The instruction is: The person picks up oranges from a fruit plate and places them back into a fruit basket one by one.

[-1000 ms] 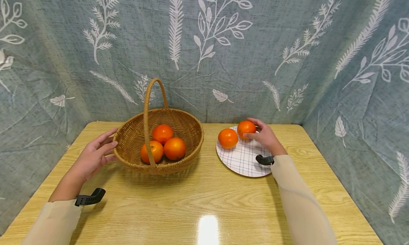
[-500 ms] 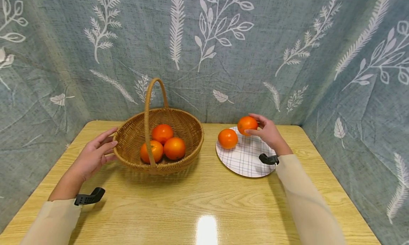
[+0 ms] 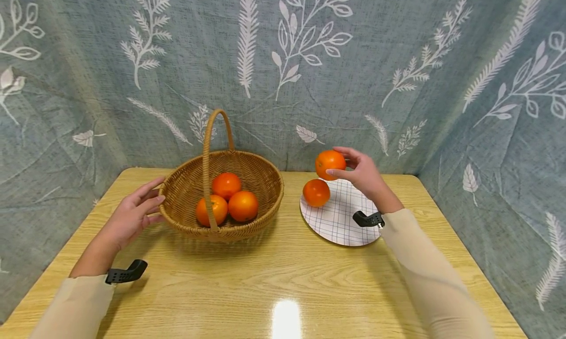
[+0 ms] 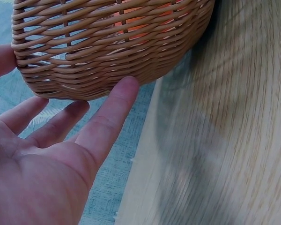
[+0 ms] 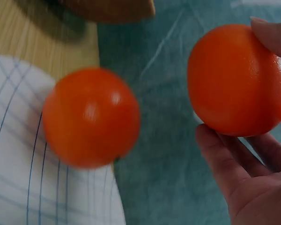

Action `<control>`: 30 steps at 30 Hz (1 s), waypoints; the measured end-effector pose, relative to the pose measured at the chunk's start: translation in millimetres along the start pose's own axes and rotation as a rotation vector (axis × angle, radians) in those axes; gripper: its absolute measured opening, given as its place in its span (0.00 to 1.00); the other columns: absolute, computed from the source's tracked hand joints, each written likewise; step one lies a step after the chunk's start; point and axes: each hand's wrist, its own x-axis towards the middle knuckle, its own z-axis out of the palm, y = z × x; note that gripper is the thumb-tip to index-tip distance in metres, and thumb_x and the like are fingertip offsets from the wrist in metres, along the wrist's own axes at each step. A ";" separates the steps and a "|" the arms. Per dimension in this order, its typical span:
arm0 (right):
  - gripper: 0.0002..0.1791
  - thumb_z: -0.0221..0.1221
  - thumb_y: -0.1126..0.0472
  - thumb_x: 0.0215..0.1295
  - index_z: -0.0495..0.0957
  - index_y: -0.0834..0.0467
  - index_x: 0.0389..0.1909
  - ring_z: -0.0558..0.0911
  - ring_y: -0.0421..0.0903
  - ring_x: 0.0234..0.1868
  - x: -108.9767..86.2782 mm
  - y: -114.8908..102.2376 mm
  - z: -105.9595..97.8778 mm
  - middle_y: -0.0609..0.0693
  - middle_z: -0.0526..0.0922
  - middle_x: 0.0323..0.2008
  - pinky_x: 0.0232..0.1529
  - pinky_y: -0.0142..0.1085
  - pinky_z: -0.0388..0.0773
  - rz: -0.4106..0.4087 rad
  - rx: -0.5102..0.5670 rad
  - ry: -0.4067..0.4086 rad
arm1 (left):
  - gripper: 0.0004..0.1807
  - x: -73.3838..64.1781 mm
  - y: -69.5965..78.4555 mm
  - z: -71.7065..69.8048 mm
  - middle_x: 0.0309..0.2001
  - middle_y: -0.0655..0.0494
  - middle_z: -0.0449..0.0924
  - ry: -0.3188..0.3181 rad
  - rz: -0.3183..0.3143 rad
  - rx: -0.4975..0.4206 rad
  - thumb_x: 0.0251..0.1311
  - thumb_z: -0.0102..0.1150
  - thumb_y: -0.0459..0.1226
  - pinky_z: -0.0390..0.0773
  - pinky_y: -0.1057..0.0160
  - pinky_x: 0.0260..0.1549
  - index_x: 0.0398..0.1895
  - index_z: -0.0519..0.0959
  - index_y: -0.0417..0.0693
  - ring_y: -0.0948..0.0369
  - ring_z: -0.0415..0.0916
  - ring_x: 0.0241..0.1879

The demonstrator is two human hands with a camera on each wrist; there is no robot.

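Note:
My right hand grips an orange between thumb and fingers, held up above the far edge of a round white plate with a blue grid. In the right wrist view the held orange is apart from a second orange, which sits on the plate. My left hand touches the left side of a wicker basket with extended fingers. The left wrist view has the fingertips against the basket's weave. Three oranges lie inside the basket.
The basket's tall arched handle rises over its opening. Everything stands on a light wooden table. A grey-blue curtain with white leaf patterns closes off the back and sides. Black camera mounts are on both wrists.
My right hand has lifted one orange off the plate, then moved it up and leftward, past the other orange. My left hand stays at the basket.

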 end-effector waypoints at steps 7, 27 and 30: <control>0.37 0.76 0.52 0.57 0.76 0.48 0.69 0.82 0.51 0.57 2.4 -36.2 16.5 0.53 0.81 0.61 0.50 0.36 0.84 -0.029 0.028 -0.024 | 0.37 1.1 1.5 1.4 0.61 0.66 0.71 -0.002 0.002 0.000 0.80 0.45 0.35 0.86 0.67 0.45 0.84 0.42 0.46 0.71 0.81 0.53; 0.34 0.76 0.60 0.57 0.77 0.50 0.67 0.85 0.50 0.55 20.4 -93.6 89.3 0.52 0.81 0.60 0.52 0.41 0.85 -0.092 0.124 -0.210 | 0.36 0.3 -0.1 1.8 0.60 0.66 0.72 0.000 0.018 0.017 0.80 0.45 0.34 0.87 0.67 0.44 0.84 0.43 0.45 0.70 0.81 0.53; 0.35 0.76 0.61 0.57 0.77 0.51 0.66 0.85 0.50 0.55 24.9 -100.3 101.1 0.52 0.82 0.59 0.52 0.41 0.85 -0.103 0.141 -0.235 | 0.37 -0.1 0.7 1.6 0.60 0.66 0.72 0.005 0.012 0.021 0.80 0.46 0.34 0.86 0.67 0.44 0.84 0.43 0.45 0.71 0.81 0.53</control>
